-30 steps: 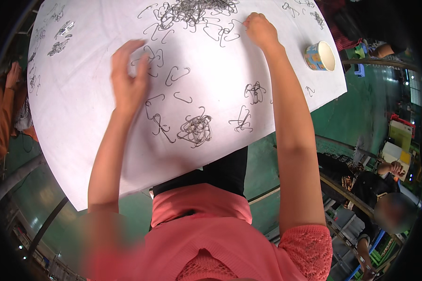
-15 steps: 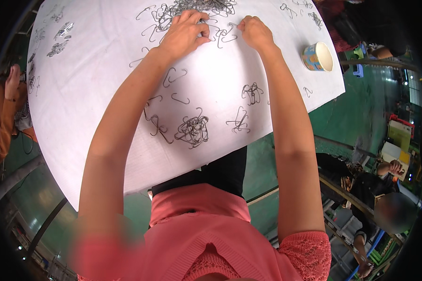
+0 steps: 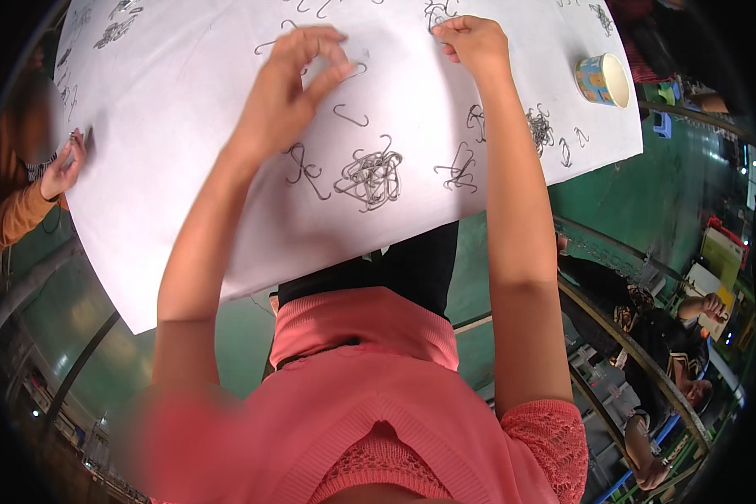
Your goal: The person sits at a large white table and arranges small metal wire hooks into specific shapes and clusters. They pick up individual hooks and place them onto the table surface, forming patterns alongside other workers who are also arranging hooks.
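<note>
Thin dark metal wire hooks lie scattered over the white-covered table (image 3: 185, 126). My left hand (image 3: 290, 88) hovers over its middle, slightly blurred, thumb and fingers apart. Close to its thumb tip lies a single hook (image 3: 357, 70), and another loose hook (image 3: 350, 116) lies nearer to me. At the far side, my right hand (image 3: 476, 46) has its fingertips pinched on a hook at the edge of a small tangle of hooks (image 3: 437, 13). Nearer my body sits a bigger tangled heap of hooks (image 3: 371, 178), with a small loose group (image 3: 458, 172) to its right.
A patterned paper cup (image 3: 594, 80) stands at the table's right side. More hooks (image 3: 539, 128) lie beside my right forearm. At the left edge another person's hand (image 3: 65, 168) reaches the table. Other people and metal frames show beyond the right edge.
The view has shifted, so the large far pile is out of sight. My left hand has opened and come away from the hooks there. My right hand remains pinched at the far hooks.
</note>
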Tool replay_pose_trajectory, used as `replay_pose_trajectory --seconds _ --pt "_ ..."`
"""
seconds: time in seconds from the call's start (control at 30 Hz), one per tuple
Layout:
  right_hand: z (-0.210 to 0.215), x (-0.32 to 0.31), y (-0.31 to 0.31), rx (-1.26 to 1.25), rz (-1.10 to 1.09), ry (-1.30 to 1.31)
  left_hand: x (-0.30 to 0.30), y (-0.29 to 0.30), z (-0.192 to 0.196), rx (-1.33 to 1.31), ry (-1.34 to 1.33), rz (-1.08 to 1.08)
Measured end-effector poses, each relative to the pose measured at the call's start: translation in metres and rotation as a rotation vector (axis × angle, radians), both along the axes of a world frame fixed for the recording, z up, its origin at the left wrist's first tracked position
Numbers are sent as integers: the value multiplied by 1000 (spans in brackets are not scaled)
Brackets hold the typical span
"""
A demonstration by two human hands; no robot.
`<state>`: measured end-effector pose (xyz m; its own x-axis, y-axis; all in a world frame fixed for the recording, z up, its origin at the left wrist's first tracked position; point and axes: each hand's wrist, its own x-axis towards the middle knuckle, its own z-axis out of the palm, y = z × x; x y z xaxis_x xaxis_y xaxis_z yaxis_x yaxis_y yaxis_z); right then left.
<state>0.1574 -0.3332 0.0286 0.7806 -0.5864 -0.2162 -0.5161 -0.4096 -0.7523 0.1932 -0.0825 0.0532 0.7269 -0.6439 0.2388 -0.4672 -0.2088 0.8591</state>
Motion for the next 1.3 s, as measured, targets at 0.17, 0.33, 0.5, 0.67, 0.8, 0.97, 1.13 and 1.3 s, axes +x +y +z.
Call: replay_pose_trajectory --seconds 0.17,0.33,0.5,0.67,0.8,0.97,1.13,1.3 --pt "3 14 16 -221 -45 215 -73 20 5 101 -131 -81" --pt "4 19 28 -437 -20 267 -109 19 -8 203 -251 -145" --pt "17 27 41 -417 29 387 -122 20 -1 206 -299 -97" --pt "1 25 12 -254 79 314 -125 33 8 165 -255 8" --pt "16 -16 -1 613 207 -39 -117 55 6 129 -190 108" --pt "34 -61 47 392 231 -36 -95 72 -1 91 -181 218" --pt "37 -100 103 355 456 -80 45 94 -33 49 -344 564" --pt "61 -123 138 31 468 -107 220 138 -55 544 -404 886"
